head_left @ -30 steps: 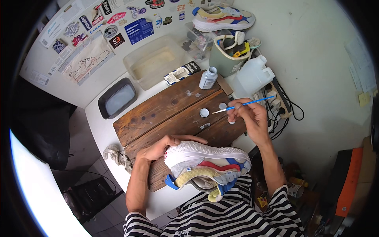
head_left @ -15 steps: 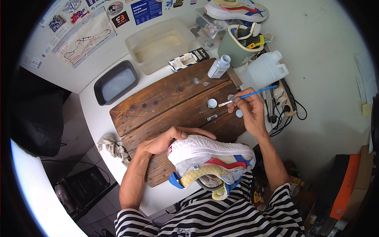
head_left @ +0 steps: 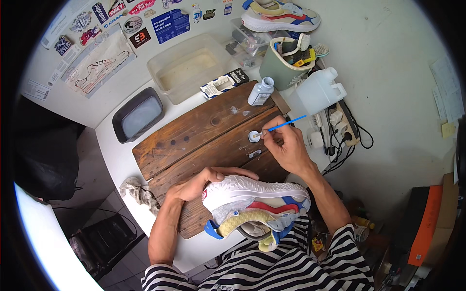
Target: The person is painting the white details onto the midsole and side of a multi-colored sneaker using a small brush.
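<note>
My left hand [head_left: 206, 183] grips a sneaker [head_left: 257, 199] by its heel and sole, tilted on its side so the white sole faces up and away from me. The shoe's upper mixes grey, red, blue and yellow. In my right hand [head_left: 286, 148] is a thin paintbrush [head_left: 287, 123] with a blue handle, pinched near its bristles. The brush tip reaches into a small round white cap [head_left: 254, 136] lying on the dark wooden board [head_left: 194, 138]. A bottle [head_left: 261, 91] with pale blue-grey contents stands uncapped beyond that hand.
Behind the board are a clear plastic tub [head_left: 189, 65], a dark grey tray [head_left: 138, 115] and a small box [head_left: 224, 83]. A green bucket [head_left: 279, 63], a translucent jug [head_left: 318, 89] and a power strip with cables [head_left: 352, 123] line the right. A matching sneaker [head_left: 281, 17] sits on boxes; a rag [head_left: 139, 193] lies left.
My right hand has moved left and slightly down, bringing the brush tip into the cap. The view has shifted a little; my left hand still holds the sneaker in much the same pose.
</note>
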Demonstrator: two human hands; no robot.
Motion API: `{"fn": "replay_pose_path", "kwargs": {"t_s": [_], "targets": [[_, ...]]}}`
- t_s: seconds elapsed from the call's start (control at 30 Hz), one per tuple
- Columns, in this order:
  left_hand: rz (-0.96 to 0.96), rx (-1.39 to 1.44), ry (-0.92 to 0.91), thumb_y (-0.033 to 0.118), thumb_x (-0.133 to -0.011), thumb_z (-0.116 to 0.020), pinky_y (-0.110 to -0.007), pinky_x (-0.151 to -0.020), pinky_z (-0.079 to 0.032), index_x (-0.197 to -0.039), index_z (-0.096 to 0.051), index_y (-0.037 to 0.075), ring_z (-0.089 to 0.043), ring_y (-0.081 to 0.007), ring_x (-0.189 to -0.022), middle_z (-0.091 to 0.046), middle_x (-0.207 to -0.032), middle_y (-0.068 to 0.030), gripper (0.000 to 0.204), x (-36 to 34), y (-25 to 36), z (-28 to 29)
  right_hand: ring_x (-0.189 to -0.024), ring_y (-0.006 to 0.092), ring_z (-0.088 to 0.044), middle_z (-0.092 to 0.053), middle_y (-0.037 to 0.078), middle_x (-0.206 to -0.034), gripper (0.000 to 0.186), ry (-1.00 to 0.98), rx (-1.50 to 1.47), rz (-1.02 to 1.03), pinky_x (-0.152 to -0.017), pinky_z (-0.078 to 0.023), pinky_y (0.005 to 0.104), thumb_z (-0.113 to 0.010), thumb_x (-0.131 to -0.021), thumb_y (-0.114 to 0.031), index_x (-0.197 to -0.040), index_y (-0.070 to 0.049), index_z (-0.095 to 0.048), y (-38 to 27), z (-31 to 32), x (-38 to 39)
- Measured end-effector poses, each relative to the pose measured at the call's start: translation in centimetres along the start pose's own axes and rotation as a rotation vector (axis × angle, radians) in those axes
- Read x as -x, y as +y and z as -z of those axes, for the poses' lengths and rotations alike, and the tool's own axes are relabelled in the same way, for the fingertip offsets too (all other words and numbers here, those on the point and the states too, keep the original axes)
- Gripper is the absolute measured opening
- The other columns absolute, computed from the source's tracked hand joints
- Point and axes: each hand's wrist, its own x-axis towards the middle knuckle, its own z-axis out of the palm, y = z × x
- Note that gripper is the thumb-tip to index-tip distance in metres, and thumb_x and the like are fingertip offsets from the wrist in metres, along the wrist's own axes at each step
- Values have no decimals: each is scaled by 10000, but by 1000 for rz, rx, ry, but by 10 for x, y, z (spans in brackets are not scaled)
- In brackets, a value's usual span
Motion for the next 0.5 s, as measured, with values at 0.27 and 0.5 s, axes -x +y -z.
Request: {"fn": "replay_pose_path", "kwargs": {"t_s": [0.27, 0.5], "targets": [[-1, 39, -16, 451, -895, -384, -387, -1148, -361, -1415, -542, -22, -534, -329, -1318, -562, -1432, -201, 720, 1, -2, 1, -636, 246, -647, -638, 120, -747, 126, -11, 82, -9, -590, -508, 368, -642, -920, -29, -999, -17, -545, -5, -3, -1], [3, 38, -25, 443, -894, -383, -385, -1143, -365, -1427, -529, -16, -537, -323, -1315, -561, -1431, -197, 719, 1, -2, 2, -638, 258, -649, -634, 127, -749, 136, -25, 95, -12, -589, -508, 378, -646, -917, -30, -1001, -17, -540, -6, -3, -2]]}}
